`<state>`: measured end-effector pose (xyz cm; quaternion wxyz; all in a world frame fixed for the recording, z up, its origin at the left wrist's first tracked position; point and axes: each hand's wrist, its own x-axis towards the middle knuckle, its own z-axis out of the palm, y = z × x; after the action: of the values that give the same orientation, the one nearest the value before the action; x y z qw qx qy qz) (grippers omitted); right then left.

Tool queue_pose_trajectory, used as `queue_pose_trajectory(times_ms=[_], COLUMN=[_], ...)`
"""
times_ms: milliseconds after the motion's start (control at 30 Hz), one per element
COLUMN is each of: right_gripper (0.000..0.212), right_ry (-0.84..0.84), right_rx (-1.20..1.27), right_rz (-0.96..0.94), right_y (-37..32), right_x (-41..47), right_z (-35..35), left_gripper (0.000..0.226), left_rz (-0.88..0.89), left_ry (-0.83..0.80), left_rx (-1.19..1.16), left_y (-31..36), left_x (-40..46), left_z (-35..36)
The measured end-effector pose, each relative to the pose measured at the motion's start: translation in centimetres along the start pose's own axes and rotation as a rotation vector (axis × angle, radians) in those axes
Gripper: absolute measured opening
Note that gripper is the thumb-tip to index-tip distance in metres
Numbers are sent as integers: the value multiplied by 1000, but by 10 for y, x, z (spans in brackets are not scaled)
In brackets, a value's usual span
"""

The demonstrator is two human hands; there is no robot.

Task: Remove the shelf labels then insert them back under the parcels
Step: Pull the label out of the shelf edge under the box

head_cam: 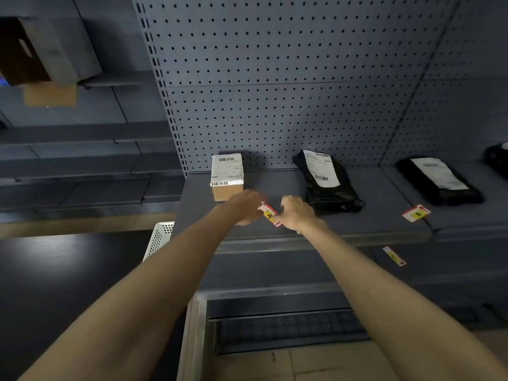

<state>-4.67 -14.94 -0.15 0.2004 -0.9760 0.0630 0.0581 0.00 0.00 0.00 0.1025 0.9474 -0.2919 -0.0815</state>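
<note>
A red, white and yellow shelf label (270, 215) marked "A" lies between my two hands on the grey shelf (357, 218). My left hand (245, 206) is blurred and touches its left end; my right hand (297, 214) pinches its right end. Just behind my left hand stands a small cardboard parcel (227, 177) with a white shipping label. A black bag parcel (327, 182) lies behind my right hand. Another label (416, 213) rests flat on the shelf in front of a second black parcel (437, 180). A third label (394, 256) sits on the shelf's front below.
A pegboard back wall (275, 92) rises behind the parcels. A white perforated basket (159, 239) stands at the shelf's lower left. An open cardboard box (41, 50) sits on a shelf at upper left. Part of another black parcel (499, 158) shows at the right edge.
</note>
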Motion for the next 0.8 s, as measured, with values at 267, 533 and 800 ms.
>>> queue_pose_trajectory(times_ms=[267,533,800], right_gripper=[51,33,8], right_ry=[-14,-19,67], right_rx=[-58,82,331], right_rz=[36,70,-175], right_y=[14,18,5], right_x=[26,37,17], right_z=[31,32,17], left_gripper=[35,52,13], left_rz=[59,68,-35], left_ry=[-9,32,250], left_rx=[116,152,-81], left_y=[-11,-18,-33], left_x=[25,26,-13], left_z=[29,40,16])
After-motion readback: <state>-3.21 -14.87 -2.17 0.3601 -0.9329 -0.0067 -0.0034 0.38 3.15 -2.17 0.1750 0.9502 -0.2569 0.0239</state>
